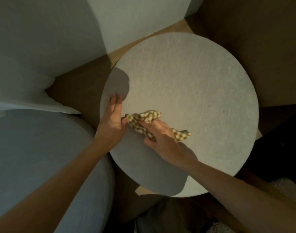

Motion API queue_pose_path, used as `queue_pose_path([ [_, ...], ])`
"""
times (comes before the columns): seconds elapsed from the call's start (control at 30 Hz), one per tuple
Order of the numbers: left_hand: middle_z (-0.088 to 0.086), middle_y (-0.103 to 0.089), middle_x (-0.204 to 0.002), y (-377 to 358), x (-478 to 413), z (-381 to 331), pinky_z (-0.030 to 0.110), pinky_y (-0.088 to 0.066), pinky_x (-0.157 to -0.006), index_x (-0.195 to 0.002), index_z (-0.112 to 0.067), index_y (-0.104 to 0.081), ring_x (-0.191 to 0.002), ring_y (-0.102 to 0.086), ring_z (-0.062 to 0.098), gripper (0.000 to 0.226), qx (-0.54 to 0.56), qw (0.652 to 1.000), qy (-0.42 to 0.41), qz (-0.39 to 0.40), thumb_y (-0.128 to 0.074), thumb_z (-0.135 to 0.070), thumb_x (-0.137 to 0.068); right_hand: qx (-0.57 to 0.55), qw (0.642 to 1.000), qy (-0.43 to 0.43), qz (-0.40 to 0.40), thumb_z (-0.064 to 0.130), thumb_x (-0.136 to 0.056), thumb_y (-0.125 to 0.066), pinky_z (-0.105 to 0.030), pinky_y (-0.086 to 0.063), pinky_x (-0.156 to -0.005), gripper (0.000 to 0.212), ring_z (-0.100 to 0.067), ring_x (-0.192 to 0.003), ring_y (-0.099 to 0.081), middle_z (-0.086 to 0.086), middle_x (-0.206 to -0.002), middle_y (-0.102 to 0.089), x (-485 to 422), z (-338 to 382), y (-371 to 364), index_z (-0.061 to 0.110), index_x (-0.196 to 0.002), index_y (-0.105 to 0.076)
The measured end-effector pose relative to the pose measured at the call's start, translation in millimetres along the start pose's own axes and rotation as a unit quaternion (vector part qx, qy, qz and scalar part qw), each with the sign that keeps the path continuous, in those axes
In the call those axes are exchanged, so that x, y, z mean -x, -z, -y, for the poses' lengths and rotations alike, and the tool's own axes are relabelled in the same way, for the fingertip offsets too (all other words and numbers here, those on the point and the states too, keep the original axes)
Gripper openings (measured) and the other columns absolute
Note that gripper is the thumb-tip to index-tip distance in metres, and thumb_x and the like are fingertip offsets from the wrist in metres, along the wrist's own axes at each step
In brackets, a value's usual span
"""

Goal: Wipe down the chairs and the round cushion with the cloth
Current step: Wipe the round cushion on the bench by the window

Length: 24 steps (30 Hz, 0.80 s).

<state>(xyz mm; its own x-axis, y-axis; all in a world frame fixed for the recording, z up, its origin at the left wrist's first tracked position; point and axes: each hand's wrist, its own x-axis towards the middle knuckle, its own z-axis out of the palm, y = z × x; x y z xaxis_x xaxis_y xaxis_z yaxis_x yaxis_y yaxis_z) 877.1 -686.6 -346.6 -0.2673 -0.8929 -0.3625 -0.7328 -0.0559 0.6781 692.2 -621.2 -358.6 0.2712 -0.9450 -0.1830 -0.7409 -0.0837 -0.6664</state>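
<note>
Two hands are seen, both over one round cushion (194, 89). The left hand (112, 118) is laid flat on the cushion's top near its left edge, with the fingers straight, close together and pointing away from the person; nothing is held in it. The right hand (158, 133) is placed just beside it, nearer the middle of the cushion, and its fingers are curled round one checked cloth (148, 115), which is gripped and pressed against the fabric. The cloth is green and cream, bunched into a loose strip; one end is left sticking out past the hand to the right, while the other end reaches the left thumb. Whether thumb and cloth touch cannot be told. Both forearms are bare and are stretched in from the lower corners.

The cushion is pale, with a coarse woven surface, and is viewed from straight above. Two dark shadows are cast on it, one beyond the left fingers and one under the right forearm.

To the left, two grey upholstered masses are seen: a rounded chair seat (43, 157) close to the cushion's edge and a taller grey part (34, 56) behind it. Whether one chair or two are formed by them cannot be told. A strip of light wooden floor (169, 26) is shown beyond the cushion, at the foot of a white wall corner (135, 17).
</note>
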Motion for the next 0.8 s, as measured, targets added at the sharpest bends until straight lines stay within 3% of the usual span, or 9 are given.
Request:
queue_pose_path([
  [0.07, 0.013, -0.003, -0.159, -6.2, 13.9, -3.9, 0.025, -0.006, -0.114, -0.151, -0.010, -0.014, -0.147, 0.001, 0.025, 0.067, 0.004, 1.000, 0.020, 0.015, -0.050, -0.008, -0.095, -0.010, 0.999, -0.027, -0.034, 0.016, -0.084, -0.066, -0.029, -0.038, -0.080, 0.040, -0.022, -0.091, -0.053, -0.010, -0.097, -0.059, 27.9, -1.4, 0.9, 0.014, -0.124, -0.063],
  [0.13, 0.012, -0.002, -0.160, -14.0, 28.9, -11.7, 0.029, -0.006, -0.116, -0.152, -0.015, -0.013, -0.147, 0.001, 0.028, 0.068, -0.021, 0.999, 0.032, 0.030, -0.050, -0.011, -0.095, -0.025, 0.983, -0.112, -0.141, 0.009, -0.082, -0.069, -0.029, -0.044, -0.074, 0.032, -0.024, -0.087, -0.057, -0.011, -0.092, -0.061, 51.4, -6.9, 5.8, 0.010, -0.114, -0.068],
  [0.23, 0.006, -0.002, -0.160, -31.8, 53.3, -28.4, 0.046, -0.011, -0.118, -0.151, -0.025, -0.015, -0.146, 0.001, 0.035, 0.066, -0.074, 0.995, 0.014, 0.062, -0.050, -0.017, -0.096, -0.040, 0.889, -0.323, -0.322, 0.010, -0.089, -0.062, -0.027, -0.041, -0.077, 0.032, -0.028, -0.090, -0.057, -0.010, -0.098, -0.055, 86.1, -16.6, 11.2, 0.007, -0.120, -0.063],
  [0.3, 0.000, 0.004, -0.161, -47.3, 65.8, -40.9, 0.056, -0.011, -0.116, -0.151, -0.032, -0.015, -0.146, 0.006, 0.034, 0.066, -0.089, 0.992, 0.010, 0.094, -0.050, -0.022, -0.096, -0.053, 0.826, -0.405, -0.387, 0.010, -0.093, -0.056, -0.027, -0.037, -0.084, 0.037, -0.031, -0.097, -0.052, -0.009, -0.102, -0.046, 108.3, -21.7, 9.7, 0.006, -0.129, -0.056],
  [0.47, -0.011, 0.016, -0.158, -92.6, 89.3, -63.9, 0.074, -0.006, -0.106, -0.148, -0.045, -0.016, -0.144, 0.020, 0.033, 0.071, -0.165, 0.974, -0.044, 0.152, -0.056, -0.038, -0.090, -0.023, 0.778, -0.459, -0.428, 0.010, -0.096, -0.049, -0.033, -0.037, -0.095, 0.042, -0.028, -0.103, -0.047, -0.012, -0.115, -0.040, 150.0, -30.2, 1.4, 0.012, -0.138, -0.046],
  [0.57, -0.012, 0.023, -0.156, -107.0, 101.9, -61.3, 0.077, -0.001, -0.103, -0.146, -0.050, -0.011, -0.139, 0.028, 0.038, 0.071, -0.246, 0.948, -0.090, 0.178, -0.054, -0.045, -0.090, -0.019, 0.707, -0.554, -0.439, 0.013, -0.097, -0.046, -0.043, -0.030, -0.098, 0.044, -0.031, -0.107, -0.045, -0.015, -0.121, -0.041, 165.0, -32.5, -6.4, 0.019, -0.141, -0.042],
  [0.63, -0.012, 0.023, -0.156, -108.4, 103.4, -58.4, 0.077, -0.001, -0.103, -0.146, -0.050, -0.011, -0.139, 0.028, 0.038, 0.071, -0.256, 0.944, -0.094, 0.184, -0.055, -0.043, -0.091, -0.077, 0.672, -0.598, -0.431, 0.019, -0.100, -0.042, -0.042, -0.030, -0.096, 0.046, -0.032, -0.107, -0.045, -0.014, -0.124, -0.039, 169.9, -32.9, -8.5, 0.023, -0.145, -0.035],
  [0.7, -0.012, 0.020, -0.157, -108.7, 98.0, -58.4, 0.077, -0.002, -0.103, -0.146, -0.051, -0.010, -0.140, 0.028, 0.037, 0.069, -0.255, 0.944, -0.080, 0.191, -0.053, -0.043, -0.092, -0.156, 0.663, -0.592, -0.432, 0.023, -0.101, -0.039, -0.032, -0.034, -0.086, 0.049, -0.028, -0.097, -0.049, -0.013, -0.124, -0.039, 171.9, -34.9, -6.6, 0.024, -0.149, -0.029],
  [0.8, -0.005, 0.012, -0.160, -106.6, 87.7, -59.1, 0.075, -0.004, -0.106, -0.147, -0.040, -0.024, -0.143, 0.021, 0.035, 0.059, -0.310, 0.923, -0.104, 0.202, -0.049, -0.042, -0.094, -0.183, 0.690, -0.571, -0.405, 0.025, -0.102, -0.040, -0.025, -0.032, -0.082, 0.053, -0.020, -0.092, -0.045, -0.015, -0.123, -0.042, 175.3, -34.1, -1.9, 0.022, -0.151, -0.022],
])
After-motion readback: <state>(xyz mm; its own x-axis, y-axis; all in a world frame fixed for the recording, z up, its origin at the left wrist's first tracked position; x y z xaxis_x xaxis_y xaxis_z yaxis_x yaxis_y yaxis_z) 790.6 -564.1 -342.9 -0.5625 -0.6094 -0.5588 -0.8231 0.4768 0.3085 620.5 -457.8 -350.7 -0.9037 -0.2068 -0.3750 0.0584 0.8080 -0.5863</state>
